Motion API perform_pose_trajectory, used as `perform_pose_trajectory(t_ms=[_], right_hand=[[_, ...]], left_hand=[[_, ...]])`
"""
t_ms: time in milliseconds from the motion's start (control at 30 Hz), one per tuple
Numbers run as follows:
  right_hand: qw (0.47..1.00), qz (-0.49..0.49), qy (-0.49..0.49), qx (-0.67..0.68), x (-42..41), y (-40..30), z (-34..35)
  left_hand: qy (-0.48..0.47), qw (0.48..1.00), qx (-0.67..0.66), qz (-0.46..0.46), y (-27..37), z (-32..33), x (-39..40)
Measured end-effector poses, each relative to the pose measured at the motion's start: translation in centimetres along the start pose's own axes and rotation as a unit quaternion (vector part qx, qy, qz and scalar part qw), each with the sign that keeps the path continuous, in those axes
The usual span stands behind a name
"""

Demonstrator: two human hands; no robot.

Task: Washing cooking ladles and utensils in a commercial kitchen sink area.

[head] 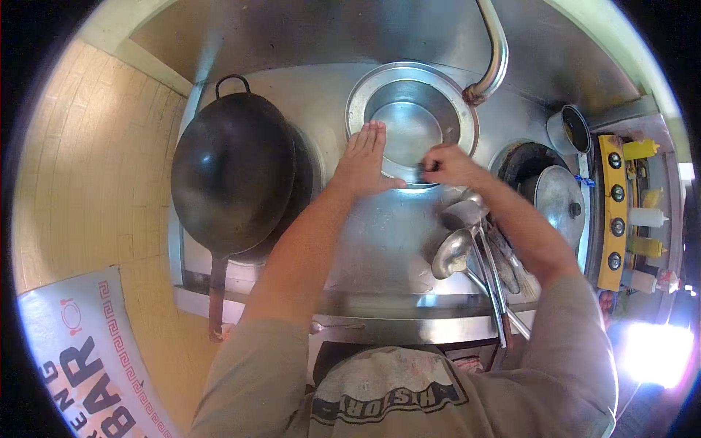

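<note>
In front of me a round stainless-steel basin (358, 101) with a wide rim sits on the steel counter. My left hand (364, 161) lies flat over its near left rim, fingers straight and thumb spread, gripping nothing. My right hand (452, 167) is closed at the near right rim, blurred by motion. A small dark object (423, 171) shows at its fingers, too blurred to name. Just below my right forearm rest steel ladles (453, 254), their long handles reaching over the counter's front edge.
A dark wok (233, 169) stands at left, its handle jutting towards me. A curved metal pipe (495, 49) comes down behind the basin. A lidded pot (558, 202), a small metal pot (569, 131), a yellow knob panel (610, 213) and squeeze bottles (646, 218) line the right.
</note>
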State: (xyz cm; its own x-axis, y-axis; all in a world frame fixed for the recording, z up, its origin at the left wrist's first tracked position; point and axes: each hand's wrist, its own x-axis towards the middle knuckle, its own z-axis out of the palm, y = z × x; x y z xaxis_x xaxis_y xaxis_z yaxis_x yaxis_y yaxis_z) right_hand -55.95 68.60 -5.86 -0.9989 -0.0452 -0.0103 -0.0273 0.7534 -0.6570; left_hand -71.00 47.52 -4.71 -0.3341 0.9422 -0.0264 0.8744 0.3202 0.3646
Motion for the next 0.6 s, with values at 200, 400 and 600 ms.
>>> perform_pose_trajectory(t_ms=[200,400,600], right_hand=[[0.993,0.066,-0.039,0.093,2.7,-1.3,3.5],[0.983,0.172,0.042,0.042,5.8,-4.9,5.3],[0.980,0.041,-0.069,-0.180,0.1,-0.5,0.7]], left_hand=[[-0.026,0.999,0.021,0.002,-0.8,-0.2,0.8],[-0.037,0.999,0.024,0.019,0.4,-1.1,0.0],[-0.021,0.999,-0.037,-0.033,2.1,-0.9,-1.6]])
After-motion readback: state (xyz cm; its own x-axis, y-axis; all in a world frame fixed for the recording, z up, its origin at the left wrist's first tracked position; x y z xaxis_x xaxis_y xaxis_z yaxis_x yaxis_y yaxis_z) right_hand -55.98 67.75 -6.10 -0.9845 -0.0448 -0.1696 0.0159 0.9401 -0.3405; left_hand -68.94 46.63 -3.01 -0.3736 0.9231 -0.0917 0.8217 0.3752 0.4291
